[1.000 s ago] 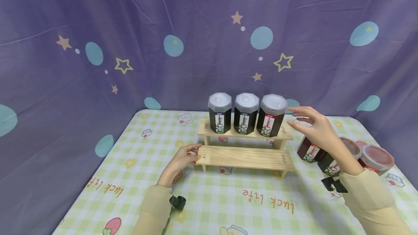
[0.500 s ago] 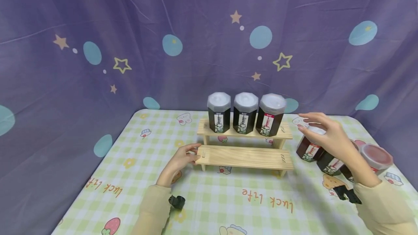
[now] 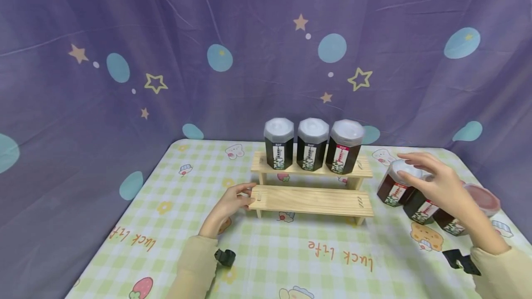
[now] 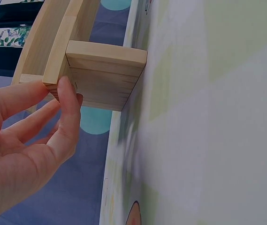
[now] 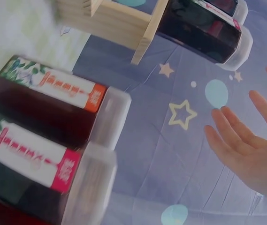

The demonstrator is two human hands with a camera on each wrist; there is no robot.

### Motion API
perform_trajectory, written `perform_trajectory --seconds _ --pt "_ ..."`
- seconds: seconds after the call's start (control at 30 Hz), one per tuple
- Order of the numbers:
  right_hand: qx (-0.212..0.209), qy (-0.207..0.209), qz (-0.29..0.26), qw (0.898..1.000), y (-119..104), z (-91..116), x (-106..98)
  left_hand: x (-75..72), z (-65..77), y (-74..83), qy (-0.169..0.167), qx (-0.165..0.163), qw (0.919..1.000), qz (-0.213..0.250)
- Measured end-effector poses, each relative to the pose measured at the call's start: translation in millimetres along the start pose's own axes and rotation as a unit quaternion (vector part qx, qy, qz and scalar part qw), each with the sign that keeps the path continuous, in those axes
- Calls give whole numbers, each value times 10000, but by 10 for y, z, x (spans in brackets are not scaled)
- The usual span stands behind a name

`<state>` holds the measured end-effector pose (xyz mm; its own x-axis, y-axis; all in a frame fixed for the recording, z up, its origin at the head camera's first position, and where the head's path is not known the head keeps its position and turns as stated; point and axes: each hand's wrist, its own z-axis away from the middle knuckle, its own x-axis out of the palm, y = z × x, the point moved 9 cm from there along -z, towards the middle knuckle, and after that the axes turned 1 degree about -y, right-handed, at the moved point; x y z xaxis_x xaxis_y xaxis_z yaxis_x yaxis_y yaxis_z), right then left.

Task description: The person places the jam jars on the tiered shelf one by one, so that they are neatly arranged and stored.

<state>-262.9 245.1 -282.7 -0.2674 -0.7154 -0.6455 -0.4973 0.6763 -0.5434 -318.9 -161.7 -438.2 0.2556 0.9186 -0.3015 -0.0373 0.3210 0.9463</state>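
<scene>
Our left hand (image 3: 229, 203) pinches the lower shelf (image 3: 311, 200) by its left end. Our right hand (image 3: 442, 182), fingers parted, holding nothing, hovers by three loose jars (image 3: 420, 207) on the table (image 3: 266, 253), seemingly left to place. Behind, three shelved jars (image 3: 311, 151) fill the upper shelf (image 3: 293, 171).

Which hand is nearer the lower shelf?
Left: the left hand pinches the left end of the lower shelf; the right hand is off past its right end, near the jars on the tablecloth.
</scene>
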Motion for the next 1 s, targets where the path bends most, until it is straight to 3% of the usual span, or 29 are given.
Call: perform_trajectory --seconds 0.3,0.5,0.7,0.87,1.0 --pt "318 -181 -119 9993 192 157 -82 14 160 239 74 -35 10000 -43" --pt "560 -198 -3 9982 302 243 -143 12 179 268 139 -61 9999 -35" --pt "912 -146 544 9942 446 317 -231 9 170 248 103 -55 9999 -56" --pt "1224 -286 828 9886 571 375 -290 -13 54 67 123 -44 9999 -43" --pt "1267 -122 924 9876 646 420 -348 -18 1 -22 127 -4 9999 -88"
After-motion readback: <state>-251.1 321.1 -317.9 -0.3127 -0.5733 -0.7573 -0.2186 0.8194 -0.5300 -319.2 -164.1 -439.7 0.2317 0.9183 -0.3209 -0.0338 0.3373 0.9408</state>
